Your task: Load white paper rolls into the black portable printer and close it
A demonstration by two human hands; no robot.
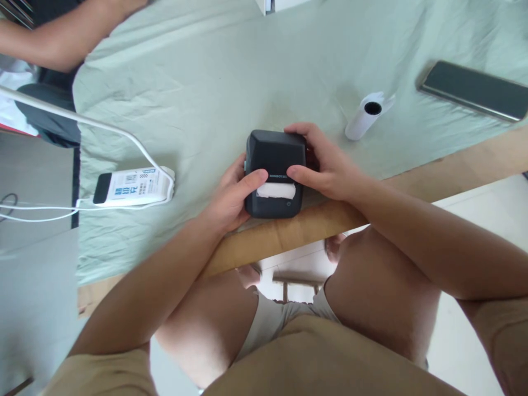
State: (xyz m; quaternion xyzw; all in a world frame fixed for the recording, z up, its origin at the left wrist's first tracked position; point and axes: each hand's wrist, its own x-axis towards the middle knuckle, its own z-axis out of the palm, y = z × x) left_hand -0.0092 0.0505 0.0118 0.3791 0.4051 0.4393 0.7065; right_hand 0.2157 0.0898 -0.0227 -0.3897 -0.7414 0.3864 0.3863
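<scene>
A small black device (277,154) with a strip of white paper (276,190) showing in its front slot is near the table's front edge. My left hand (236,193) grips its left side, the thumb on top beside the paper. On the right side my right hand (324,164) holds it too, thumb on the top face and fingers around the back corner. Right of the device, a white paper roll (359,122) with a dark core has a loose, ragged end.
A dark phone (476,91) lies at the right. On the left is a white power bank or adapter (136,187) with white cables (103,127). Another person's arm (70,41) rests at the upper left. A white box (284,4) is at the top edge.
</scene>
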